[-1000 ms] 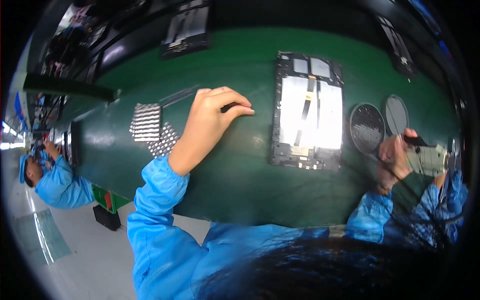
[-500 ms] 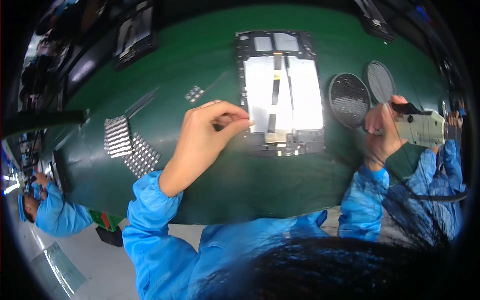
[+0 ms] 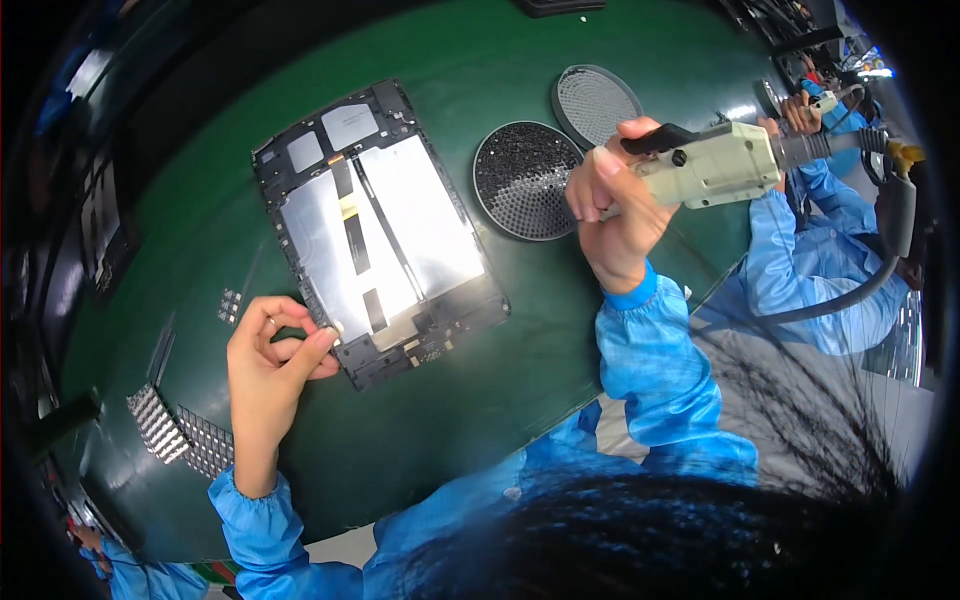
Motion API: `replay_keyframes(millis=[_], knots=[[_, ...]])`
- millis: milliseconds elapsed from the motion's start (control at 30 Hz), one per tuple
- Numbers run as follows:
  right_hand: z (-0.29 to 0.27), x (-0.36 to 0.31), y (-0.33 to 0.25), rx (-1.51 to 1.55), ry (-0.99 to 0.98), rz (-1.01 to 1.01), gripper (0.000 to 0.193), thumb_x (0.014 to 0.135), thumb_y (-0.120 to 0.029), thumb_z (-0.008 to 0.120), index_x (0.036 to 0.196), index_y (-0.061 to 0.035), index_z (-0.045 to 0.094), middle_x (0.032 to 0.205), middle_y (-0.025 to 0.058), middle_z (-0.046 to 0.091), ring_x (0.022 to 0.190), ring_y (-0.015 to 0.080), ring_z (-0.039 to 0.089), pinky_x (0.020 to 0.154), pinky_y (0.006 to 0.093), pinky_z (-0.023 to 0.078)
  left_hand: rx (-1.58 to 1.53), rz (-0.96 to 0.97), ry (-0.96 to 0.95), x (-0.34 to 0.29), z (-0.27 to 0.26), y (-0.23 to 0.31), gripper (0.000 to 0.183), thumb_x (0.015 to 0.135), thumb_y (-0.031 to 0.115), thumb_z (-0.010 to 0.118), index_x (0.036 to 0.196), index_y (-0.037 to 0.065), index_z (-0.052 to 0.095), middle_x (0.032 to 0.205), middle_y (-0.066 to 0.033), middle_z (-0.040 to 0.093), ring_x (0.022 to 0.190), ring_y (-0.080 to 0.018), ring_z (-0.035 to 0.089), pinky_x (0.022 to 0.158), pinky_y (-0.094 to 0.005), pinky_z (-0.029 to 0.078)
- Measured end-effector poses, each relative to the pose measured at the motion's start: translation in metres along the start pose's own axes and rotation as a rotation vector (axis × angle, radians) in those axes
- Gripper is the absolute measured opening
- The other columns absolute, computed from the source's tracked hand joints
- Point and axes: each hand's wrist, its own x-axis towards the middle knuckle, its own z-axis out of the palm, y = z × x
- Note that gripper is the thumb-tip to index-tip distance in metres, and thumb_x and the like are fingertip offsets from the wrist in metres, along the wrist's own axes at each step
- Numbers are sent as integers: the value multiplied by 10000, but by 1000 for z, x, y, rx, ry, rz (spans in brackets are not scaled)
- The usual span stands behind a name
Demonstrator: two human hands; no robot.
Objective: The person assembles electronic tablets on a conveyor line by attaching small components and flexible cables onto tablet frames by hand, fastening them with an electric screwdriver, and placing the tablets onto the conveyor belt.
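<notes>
An opened tablet [image 3: 390,230], its silvery battery cells and black flat cables exposed, lies tilted on the green work surface. Against its lower left edge are the fingertips of my left hand [image 3: 272,365], thumb and forefinger pinched together; whatever is between them is too small to make out. My right hand [image 3: 622,215] is wrapped round a pale electric screwdriver [image 3: 725,170] with a black lever, raised to the right of the tablet. Its tip is hidden by the hand. Just left of that hand sits a round dish of small dark screws [image 3: 520,180].
Behind the dish is a second round grey dish [image 3: 597,105]. Sheets of small parts [image 3: 158,425] lie at the lower left, with a small piece of sheet [image 3: 229,304] nearer the tablet. A thick hose [image 3: 893,230] trails from the screwdriver. A co-worker's blue sleeve [image 3: 790,260] shows at the right.
The view has turned, so the tablet and dishes appear farther left and tilted. My left hand stays at the tablet's edge, and my right hand keeps hold of the screwdriver beside the dishes.
</notes>
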Motion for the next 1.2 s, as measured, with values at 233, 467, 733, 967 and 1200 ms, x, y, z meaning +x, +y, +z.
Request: replay_keyframes(millis=[233,467,733,967,1200], knots=[[-3,1,8,-92,-38,-50,299,899,-7,563,1189,-48,504,646,17,387,429,100,349,392,259,307,5,-50,-80,5,-9,-1,261,830,-64,717,1026,-25,549,996,-97,587,754,-150,704,662,-259,608],[-2,5,13,-111,-60,-72,288,901,-11,573,1181,-36,512,628,18,392,431,105,364,391,260,314,-60,-50,-119,9,-11,-5,268,822,-74,719,1022,-33,545,995,-94,573,794,-152,705,683,-265,613],[0,7,17,-179,-78,-49,286,896,2,581,1173,-28,512,633,20,415,433,99,371,389,253,321,-89,-62,-118,9,-12,-4,260,823,-80,717,1014,-37,547,1008,-93,568,810,-147,703,700,-264,612],[-3,6,15,-219,-176,38,242,875,62,571,1062,-56,473,746,48,461,456,107,391,395,255,323,-112,-74,-118,11,-15,-4,266,827,-74,718,1024,-33,545,1001,-94,570,815,-152,703,705,-264,611],[3,6,10,-203,-86,69,266,875,-6,604,1115,-73,512,661,0,417,489,85,380,444,242,316,-144,-44,-218,11,-22,-6,294,830,4,743,1047,-21,547,993,-100,605,813,-174,702,684,-281,592]])
